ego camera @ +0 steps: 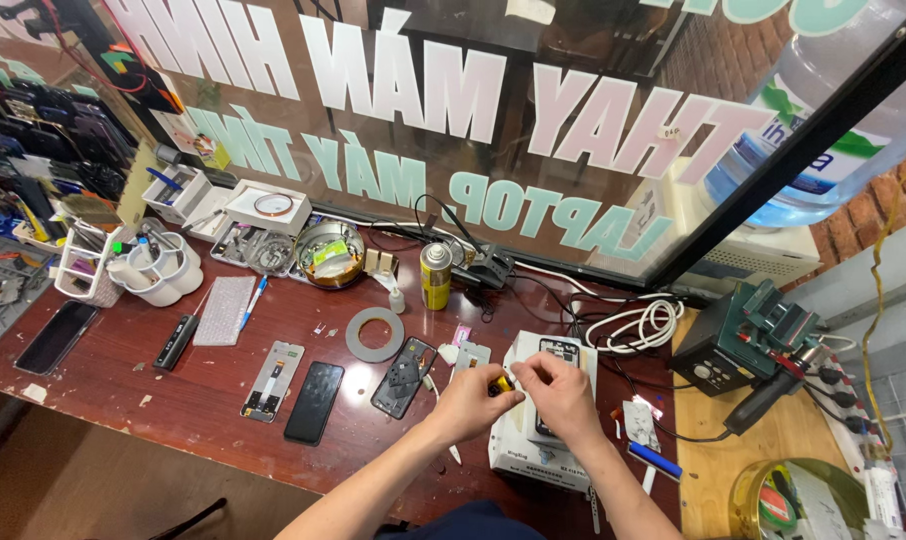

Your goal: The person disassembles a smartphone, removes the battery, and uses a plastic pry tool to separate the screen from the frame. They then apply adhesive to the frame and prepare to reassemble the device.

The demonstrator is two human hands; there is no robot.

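Note:
My left hand [470, 402] grips a small yellow-and-black screwdriver handle [501, 383]. My right hand [561, 394] pinches close to the tool's tip, fingers closed; what it holds is too small to tell. Both hands hover over an opened phone [558, 349] lying on a white box [529, 455]. Left of the hands lie a phone back cover [404, 377], a black phone screen [314, 402] and a phone frame [273, 380] on the dark red worktable [123, 385].
A grey tape ring [376, 334], a yellow spray can [435, 276], a round metal tin of parts [331, 253], white cups [159, 268], a coiled white cable [638, 325] and a green soldering station [748, 335] crowd the table. A lettered glass pane stands behind.

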